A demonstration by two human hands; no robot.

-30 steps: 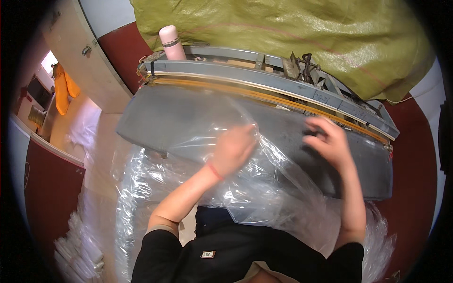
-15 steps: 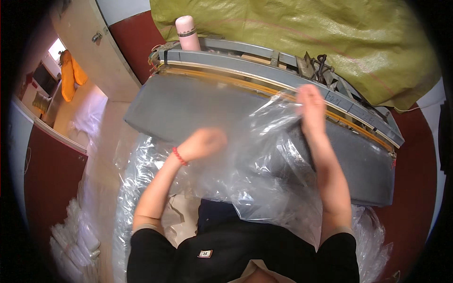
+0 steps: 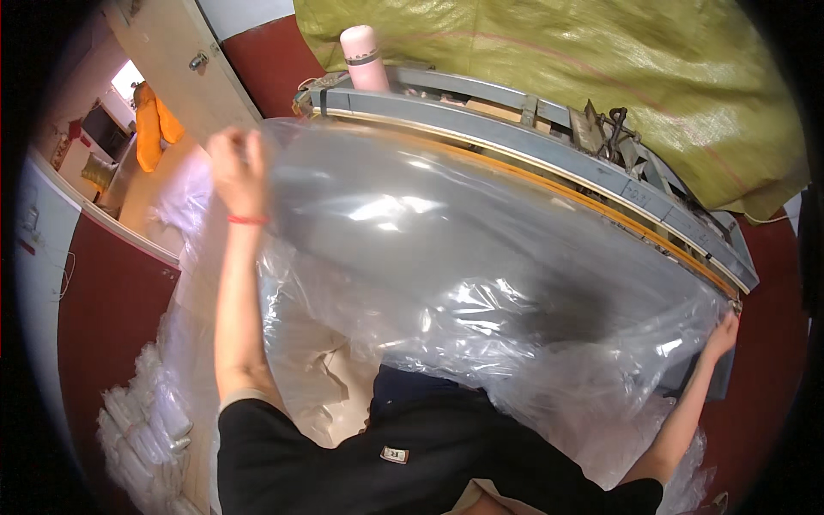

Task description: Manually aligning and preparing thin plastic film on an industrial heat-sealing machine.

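Note:
A clear plastic sheet [image 3: 386, 210] is stretched wide over a grey-topped bench [image 3: 719, 378], with bright glare and wrinkles along its near side. My left hand [image 3: 239, 167], slightly blurred and raised at the bench's left end, is closed on the sheet's left edge. At the far right, my right hand [image 3: 725, 333] pinches the sheet's right edge near the end of the orange strip [image 3: 592, 210]. That strip runs along the back of the grey top, beside a long grey metal bar [image 3: 481, 120]. Loose film hangs down toward my body.
A pink bottle [image 3: 366, 64] stands behind the bar's left end. A metal clamp [image 3: 614, 129] sits toward the right, before a yellow-green tarp [image 3: 549, 51]. Bundled clear plastic [image 3: 142, 429] lies on the floor at lower left, near an open door [image 3: 184, 64].
My hands have moved apart, the left up and leftward, the right down and rightward. The bunched sheet is now spread across the bench top. The view has shifted slightly.

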